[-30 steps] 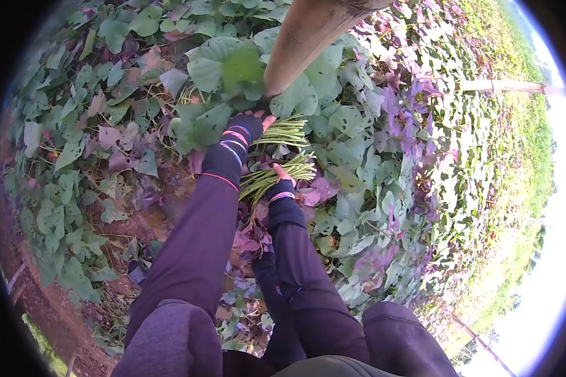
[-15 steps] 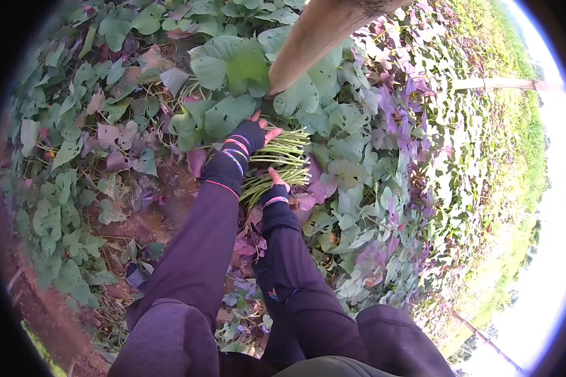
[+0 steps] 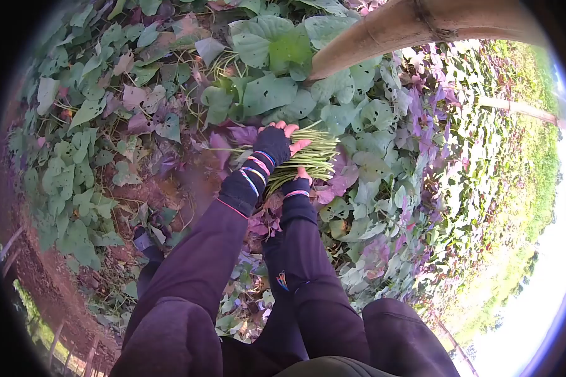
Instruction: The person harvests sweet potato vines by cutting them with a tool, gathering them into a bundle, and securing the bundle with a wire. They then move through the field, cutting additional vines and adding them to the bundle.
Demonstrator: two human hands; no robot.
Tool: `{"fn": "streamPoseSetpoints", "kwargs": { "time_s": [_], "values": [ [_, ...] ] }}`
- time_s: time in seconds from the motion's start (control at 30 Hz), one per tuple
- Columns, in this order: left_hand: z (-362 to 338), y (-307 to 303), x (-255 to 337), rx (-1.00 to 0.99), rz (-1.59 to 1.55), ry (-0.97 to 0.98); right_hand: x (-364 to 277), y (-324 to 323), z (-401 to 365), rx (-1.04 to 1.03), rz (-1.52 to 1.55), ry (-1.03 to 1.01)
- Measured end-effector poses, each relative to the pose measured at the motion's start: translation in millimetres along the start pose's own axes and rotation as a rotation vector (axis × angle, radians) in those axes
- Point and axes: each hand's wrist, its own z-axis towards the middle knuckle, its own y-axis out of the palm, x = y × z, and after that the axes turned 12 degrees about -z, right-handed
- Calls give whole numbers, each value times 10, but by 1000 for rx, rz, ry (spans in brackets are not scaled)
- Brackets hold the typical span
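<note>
A thick bundle of green leaf stems [image 3: 317, 147] lies among the foliage, cut ends pointing right. My left hand [image 3: 276, 139], in a black fingerless glove with coloured bands round the wrist, is wrapped over its upper left side, thumb lying across the stems. My right hand [image 3: 299, 180], gloved the same way with pink and white bands, grips the lower side, its thumb showing against the stems. Most of the right fingers are hidden under the bundle. Purple leaves [image 3: 342, 179] spread below and right of the stems.
A bamboo pole [image 3: 408, 31] slants in from the upper right, its end close above the bundle. Broad green leaves [image 3: 270, 94] surround the hands. Bare reddish soil [image 3: 160, 195] shows at left. A thin crossbar [image 3: 518, 108] stands over the sunlit rows at right.
The view has shifted, so the hands and bundle sit further right. My left hand has closed further over the stems, and the two clumps are now pressed together into one bundle.
</note>
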Motion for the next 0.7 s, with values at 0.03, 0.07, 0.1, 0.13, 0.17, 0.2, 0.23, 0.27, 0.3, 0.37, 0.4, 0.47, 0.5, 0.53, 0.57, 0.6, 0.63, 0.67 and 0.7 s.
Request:
{"fn": "streamPoseSetpoints", "kwargs": {
  "time_s": [0.03,0.07,0.1,0.13,0.17,0.2,0.23,0.27,0.3,0.37,0.4,0.47,0.5,0.53,0.57,0.6,0.63,0.67,0.7],
  "values": [
    [-182,-78,50,74,-56,30,3,-53,-73,67,-101,-27],
    [-349,-150,84,136,-114,49,309,-415,213,16,-587,-309],
    [-505,-201,79,146,-221,21,301,-514,125,-98,22,-147],
    [-660,-293,109,187,-300,36,365,-603,61,3,-105,-228],
    [-809,-399,136,240,-371,51,422,-609,-56,88,-232,-313],
    [-969,-600,225,210,-424,29,356,-550,-330,71,-254,-342],
    [-1128,-829,341,187,-477,6,267,-492,-645,17,-246,-340],
    [-1281,-1043,449,177,-438,9,162,-413,-1001,-30,-248,-343],
    [-1428,-1169,492,161,-445,2,53,-326,-1329,-83,-258,-347],
    [-1740,-1504,616,197,-404,32,-152,-161,-1976,-188,-291,-346],
    [-1913,-1695,696,253,-304,67,-229,-95,-2260,-245,-300,-344],
    [-2217,-2084,745,249,-261,98,-267,-14,-2631,-371,-340,-315],
    [-2379,-2362,841,294,-254,69,-195,-83,-2644,-441,-383,-258],
    [-2564,-2634,935,291,-373,76,-149,-138,-2616,-552,-730,-583],
    [-2763,-2862,1000,290,-493,90,-127,-133,-2655,-659,-1059,-927],
    [-2939,-3026,985,329,-477,135,-141,12,-2842,-708,-1066,-943],
    [-3118,-3204,982,374,-460,137,-189,252,-3175,-774,-1046,-792],
    [-3307,-3403,971,372,-359,118,-228,533,-3588,-828,-1028,-642],
    [-3490,-3584,937,370,-257,97,-281,873,-4117,-751,-765,-242]
  ]
}}
